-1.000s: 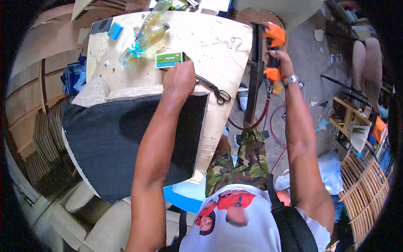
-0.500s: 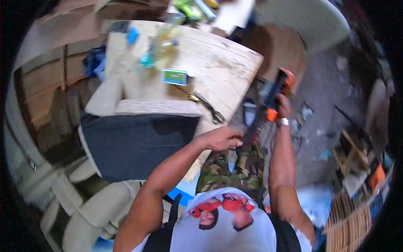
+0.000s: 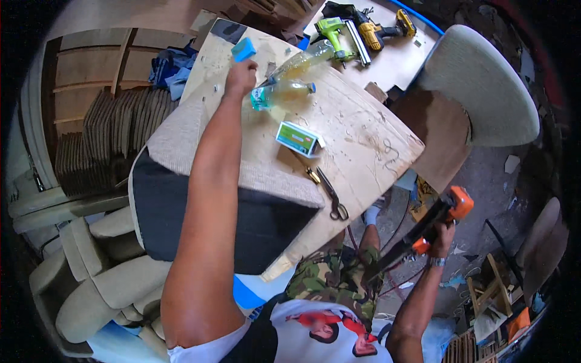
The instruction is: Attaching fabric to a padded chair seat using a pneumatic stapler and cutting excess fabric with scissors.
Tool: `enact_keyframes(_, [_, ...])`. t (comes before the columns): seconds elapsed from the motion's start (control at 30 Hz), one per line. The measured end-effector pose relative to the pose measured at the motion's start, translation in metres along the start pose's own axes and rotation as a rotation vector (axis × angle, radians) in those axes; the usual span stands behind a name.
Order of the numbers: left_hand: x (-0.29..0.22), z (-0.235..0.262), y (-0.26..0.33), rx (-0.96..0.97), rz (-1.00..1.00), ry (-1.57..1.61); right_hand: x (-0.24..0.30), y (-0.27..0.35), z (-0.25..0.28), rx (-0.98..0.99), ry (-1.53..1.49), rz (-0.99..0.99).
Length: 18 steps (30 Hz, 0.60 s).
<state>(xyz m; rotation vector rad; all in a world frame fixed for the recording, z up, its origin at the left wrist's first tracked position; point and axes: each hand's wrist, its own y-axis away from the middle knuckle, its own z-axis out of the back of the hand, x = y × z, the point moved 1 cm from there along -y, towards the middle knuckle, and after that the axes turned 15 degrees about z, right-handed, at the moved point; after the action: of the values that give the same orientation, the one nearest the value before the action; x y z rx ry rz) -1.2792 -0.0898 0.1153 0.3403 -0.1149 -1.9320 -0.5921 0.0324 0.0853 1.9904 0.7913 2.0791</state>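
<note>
My left arm stretches over the table to its far left side. There my left hand (image 3: 241, 78) is curled closed beside a small blue box (image 3: 243, 49); its fingertips are hidden, and I cannot make out what they hold. My right hand (image 3: 445, 238) grips an orange-and-black staple gun (image 3: 461, 202) low at my right, its long dark part slanting toward my knees. Near my left hand, two clear plastic bottles (image 3: 290, 95) with yellowish contents lie on their sides. A green-and-white box (image 3: 296, 139) and dark-handled scissors (image 3: 333, 195) are nearer me.
A grey upholstered piece with a black fabric underside (image 3: 242, 227) lies on the near left of the wooden table (image 3: 363, 175). Beyond are a green tool (image 3: 333, 33) and yellow drill (image 3: 387, 29). A padded chair (image 3: 484, 91) stands right; a red hose (image 3: 396, 284) runs by my legs.
My left hand has moved from near my lap and the staple gun to the table's far left, by the blue box. My right hand, still holding the staple gun, is lower and farther right.
</note>
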Motion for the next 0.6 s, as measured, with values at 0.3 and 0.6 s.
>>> enact_keyframes(0.3, [0.052, -0.080, -0.058, 0.340, -0.077, -0.390, -0.049, 0.013, -0.054, -0.021, -0.030, -0.023])
enact_keyframes(0.6, [0.076, -0.068, -0.025, 0.399, 0.055, -0.178, -0.051, 0.021, -0.058, 0.077, -0.018, -0.018])
